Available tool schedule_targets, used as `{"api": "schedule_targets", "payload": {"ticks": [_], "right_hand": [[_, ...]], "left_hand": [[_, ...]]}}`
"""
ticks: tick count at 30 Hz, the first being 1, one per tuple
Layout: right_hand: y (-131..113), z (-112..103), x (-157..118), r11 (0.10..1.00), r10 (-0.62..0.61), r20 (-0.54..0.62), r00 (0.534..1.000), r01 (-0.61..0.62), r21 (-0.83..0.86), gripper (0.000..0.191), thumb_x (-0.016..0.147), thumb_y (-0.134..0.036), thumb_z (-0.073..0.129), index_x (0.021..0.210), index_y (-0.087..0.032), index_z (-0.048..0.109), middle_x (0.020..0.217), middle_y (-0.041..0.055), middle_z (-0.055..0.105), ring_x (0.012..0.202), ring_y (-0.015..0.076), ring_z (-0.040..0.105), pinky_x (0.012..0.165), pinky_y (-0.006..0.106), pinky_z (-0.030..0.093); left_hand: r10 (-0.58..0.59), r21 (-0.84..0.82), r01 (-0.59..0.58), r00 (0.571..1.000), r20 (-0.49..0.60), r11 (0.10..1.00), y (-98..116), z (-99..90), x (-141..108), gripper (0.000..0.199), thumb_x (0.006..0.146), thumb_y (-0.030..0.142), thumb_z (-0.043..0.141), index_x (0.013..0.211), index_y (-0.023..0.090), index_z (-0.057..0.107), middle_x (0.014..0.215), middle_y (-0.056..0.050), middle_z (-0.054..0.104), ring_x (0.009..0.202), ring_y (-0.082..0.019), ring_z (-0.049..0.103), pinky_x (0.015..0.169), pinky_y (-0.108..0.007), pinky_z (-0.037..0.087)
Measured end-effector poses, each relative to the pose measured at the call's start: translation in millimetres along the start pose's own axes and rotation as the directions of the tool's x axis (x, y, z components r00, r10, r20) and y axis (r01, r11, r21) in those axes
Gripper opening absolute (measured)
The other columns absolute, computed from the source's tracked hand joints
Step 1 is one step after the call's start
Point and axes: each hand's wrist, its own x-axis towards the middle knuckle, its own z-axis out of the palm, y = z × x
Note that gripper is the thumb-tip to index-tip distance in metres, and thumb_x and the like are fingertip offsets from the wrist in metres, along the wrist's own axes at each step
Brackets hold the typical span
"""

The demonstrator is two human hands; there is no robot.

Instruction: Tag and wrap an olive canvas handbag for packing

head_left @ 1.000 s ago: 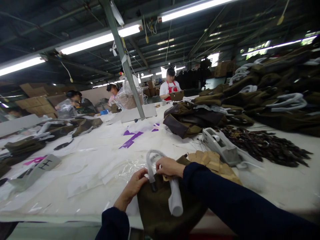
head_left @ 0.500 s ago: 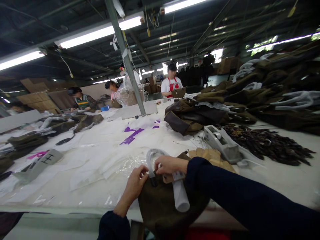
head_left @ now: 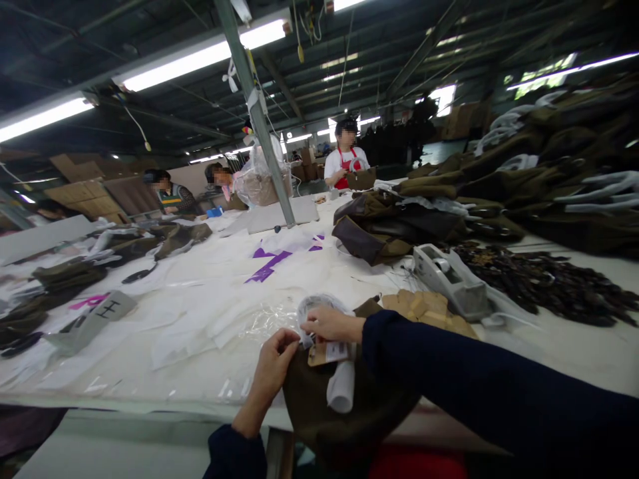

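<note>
An olive-brown canvas bag [head_left: 312, 399] hangs at the table's front edge. Its looped handle [head_left: 317, 301] is wrapped in white, translucent sheeting. My left hand [head_left: 272, 362] is closed, thumb and fingers pinching the base of the handle at the bag's upper left edge. Above the bag, my right hand [head_left: 329, 324] has its fingers curled on the wrapped handle, partly hiding it. Just under the right hand lie a tan cardboard tag [head_left: 319, 354] with a white label and a white rolled tube [head_left: 342, 387], its open end towards me.
A grey tape dispenser [head_left: 452, 283], tan paper pieces [head_left: 424, 309] and a heap of dark straps [head_left: 549, 283] lie to the right. Olive bags [head_left: 499, 186] are piled behind them. A metal post [head_left: 257, 120] rises mid-table. Co-workers [head_left: 347, 159] are across the table.
My right hand has shifted slightly left and down over the handle. The white tube and tag have swung left. The view has tilted a little.
</note>
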Motion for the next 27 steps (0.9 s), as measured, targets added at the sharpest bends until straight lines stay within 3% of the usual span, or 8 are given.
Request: {"api": "schedule_targets", "payload": {"ticks": [4,8,12,15,18,21,27], "right_hand": [[-0.5,-11.7,0.8,0.997,-0.063,0.151,0.987,0.07,-0.04,0.007,0.078,-0.023,0.073,0.082,-0.018,0.074,0.063,-0.0019,0.062,0.061,0.0112,0.055,0.054,0.019,0.039],[-3.1,-2.0,-3.6,0.996,-0.078,0.22,0.972,0.087,-0.028,0.023,0.076,-0.016,0.072,0.098,-0.02,0.074,0.071,-0.0038,0.066,0.06,0.0103,0.059,0.054,0.018,0.042],[-5.7,16.5,-12.9,0.986,-0.152,0.163,0.975,0.162,-0.049,0.017,0.082,-0.02,0.068,0.098,-0.018,0.073,0.079,-0.0007,0.07,0.07,0.012,0.062,0.061,0.019,0.044],[-3.0,20.4,-17.0,0.974,-0.188,0.006,0.982,0.187,-0.127,0.014,0.085,-0.021,0.064,0.095,-0.016,0.072,0.086,0.0058,0.07,0.084,0.0182,0.063,0.073,0.025,0.043],[4.1,20.2,-14.8,0.97,-0.208,-0.125,0.97,0.188,-0.157,0.024,0.085,-0.016,0.061,0.107,-0.017,0.069,0.092,0.0077,0.069,0.089,0.0202,0.061,0.079,0.028,0.041],[10.8,22.1,-7.7,0.966,-0.245,-0.101,0.964,0.234,-0.11,0.028,0.083,-0.015,0.064,0.11,-0.019,0.07,0.087,0.003,0.07,0.08,0.0155,0.061,0.073,0.023,0.041],[14.1,24.5,5.0,0.971,-0.237,-0.007,0.971,0.238,0.012,0.015,0.08,-0.014,0.065,0.091,-0.016,0.076,0.076,0.0001,0.07,0.069,0.0112,0.059,0.061,0.018,0.04]], "left_hand": [[-0.019,-0.053,0.018,0.999,-0.028,0.998,-4.2,1.5,-1.0,0.012,0.078,0.031,0.063,0.082,0.019,0.063,0.075,0.0,0.065,0.073,-0.017,0.059,0.07,-0.027,0.045],[-0.027,-0.094,0.025,0.999,-0.026,0.995,-5.0,0.2,-1.8,0.013,0.08,0.031,0.062,0.084,0.019,0.063,0.077,-0.001,0.067,0.074,-0.017,0.061,0.07,-0.027,0.046],[-0.011,-0.108,0.011,1.0,-0.001,0.994,-4.6,-3.2,-3.9,0.014,0.081,0.03,0.061,0.088,0.018,0.063,0.082,-0.002,0.069,0.078,-0.018,0.063,0.074,-0.029,0.048],[0.012,-0.089,-0.013,1.0,-0.007,0.996,-4.3,-3.8,-6.7,0.015,0.082,0.031,0.062,0.091,0.019,0.063,0.084,-0.001,0.068,0.08,-0.018,0.063,0.076,-0.028,0.047],[0.028,-0.063,-0.029,0.999,-0.022,0.998,-0.7,-1.7,-10.1,0.017,0.083,0.03,0.062,0.097,0.02,0.061,0.082,0.0,0.066,0.077,-0.017,0.061,0.076,-0.028,0.046],[0.046,-0.038,-0.046,0.999,-0.008,0.998,6.1,0.7,-11.8,0.02,0.085,0.03,0.061,0.103,0.021,0.058,0.082,0.0,0.066,0.078,-0.017,0.062,0.077,-0.029,0.046],[0.043,-0.023,-0.044,0.999,-0.021,0.999,11.9,-0.6,-9.3,0.021,0.084,0.035,0.062,0.098,0.021,0.054,0.078,0.001,0.064,0.078,-0.018,0.064,0.075,-0.029,0.047]]}}
